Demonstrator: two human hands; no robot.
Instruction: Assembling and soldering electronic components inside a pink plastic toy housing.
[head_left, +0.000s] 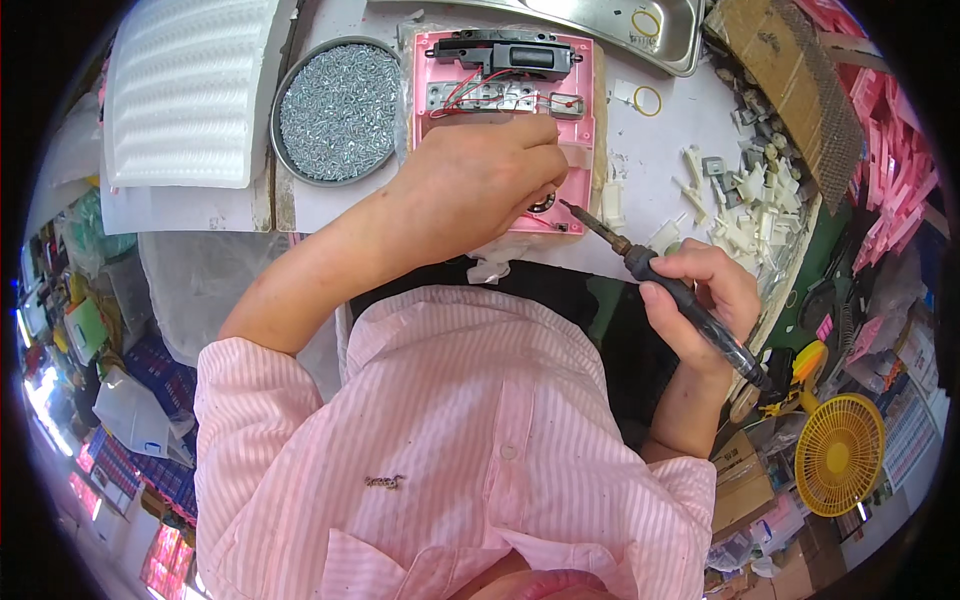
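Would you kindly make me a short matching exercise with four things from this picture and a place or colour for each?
1. Soldering iron
2. Small metal parts
3. Fan
4. Left hand

A. Yellow
B. Over the pink casing
C. In the right hand
D. In the round grey dish

Pairs: 1-C; 2-D; 3-A; 4-B

Lower right: yellow fan point(840, 455), cardboard box point(742, 487) beside it. Upper left: ribbed white foam sheet point(185, 95). Top edge: steel tray point(672, 42). Upper right: heaped pink plastic parts point(887, 150).
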